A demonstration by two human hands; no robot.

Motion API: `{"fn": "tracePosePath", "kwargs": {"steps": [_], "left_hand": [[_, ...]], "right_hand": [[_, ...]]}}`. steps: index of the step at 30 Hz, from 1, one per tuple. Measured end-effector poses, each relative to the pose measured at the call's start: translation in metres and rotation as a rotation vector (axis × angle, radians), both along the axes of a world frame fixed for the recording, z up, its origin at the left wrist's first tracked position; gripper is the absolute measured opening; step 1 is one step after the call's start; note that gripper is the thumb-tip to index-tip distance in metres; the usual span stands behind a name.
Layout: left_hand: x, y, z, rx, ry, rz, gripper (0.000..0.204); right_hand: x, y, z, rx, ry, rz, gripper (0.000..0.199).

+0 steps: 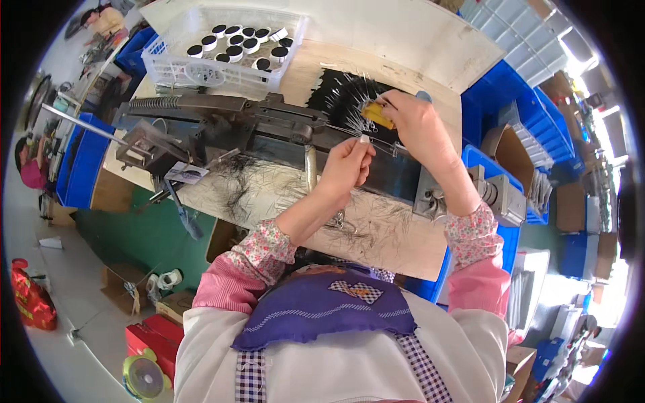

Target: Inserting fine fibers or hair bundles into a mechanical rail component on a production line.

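Across the middle of the tabletop (403,248) sits the dark metal machine (222,124). Looks like the feeding step: right hand (420,124), near the far edge, pinches a small yellow block (378,114) over the black bristles (342,94), while left hand (346,164) has fingers narrowed on a thin wire (379,143). Next needs steady alignment, I'd guess.
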State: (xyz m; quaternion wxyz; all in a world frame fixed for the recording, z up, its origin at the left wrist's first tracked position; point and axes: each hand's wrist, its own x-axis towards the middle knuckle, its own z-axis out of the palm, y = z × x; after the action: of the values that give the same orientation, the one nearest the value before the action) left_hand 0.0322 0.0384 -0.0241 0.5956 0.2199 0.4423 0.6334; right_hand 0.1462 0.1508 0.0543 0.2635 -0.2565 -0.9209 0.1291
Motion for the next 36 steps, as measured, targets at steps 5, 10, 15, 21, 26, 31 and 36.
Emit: {"fn": "tracePosePath", "kwargs": {"steps": [5, 10, 15, 21, 26, 31, 36], "left_hand": [[-0.001, -0.009, -0.001, -0.017, -0.020, 0.131, 0.028], [-0.003, -0.020, 0.003, -0.003, -0.106, 0.110, 0.027], [-0.001, -0.021, 0.004, 0.036, -0.232, 0.150, 0.027], [0.001, -0.017, 0.011, -0.025, -0.275, 0.247, 0.029], [-0.010, -0.013, -0.007, 0.088, -0.136, 0.041, 0.043], [-0.002, -0.014, 0.013, 0.188, -0.588, -0.003, 0.074], [-0.024, -0.022, 0.023, 0.143, -0.851, 0.010, 0.080]], "right_hand": [[0.001, -0.004, 0.000, -0.281, 0.011, -0.032, 0.017], [-0.025, -0.004, -0.013, -0.878, -0.216, 0.122, 0.019], [-0.024, -0.001, -0.013, -0.978, -0.212, 0.138, 0.019], [-0.020, 0.010, -0.005, -1.104, -0.069, 0.165, 0.023], [-0.027, 0.028, -0.009, -1.274, -0.118, 0.176, 0.028], [-0.023, 0.020, 0.000, -0.850, -0.254, 0.198, 0.035], [0.011, 0.008, 0.009, 0.420, -0.268, 0.169, 0.039]]}}
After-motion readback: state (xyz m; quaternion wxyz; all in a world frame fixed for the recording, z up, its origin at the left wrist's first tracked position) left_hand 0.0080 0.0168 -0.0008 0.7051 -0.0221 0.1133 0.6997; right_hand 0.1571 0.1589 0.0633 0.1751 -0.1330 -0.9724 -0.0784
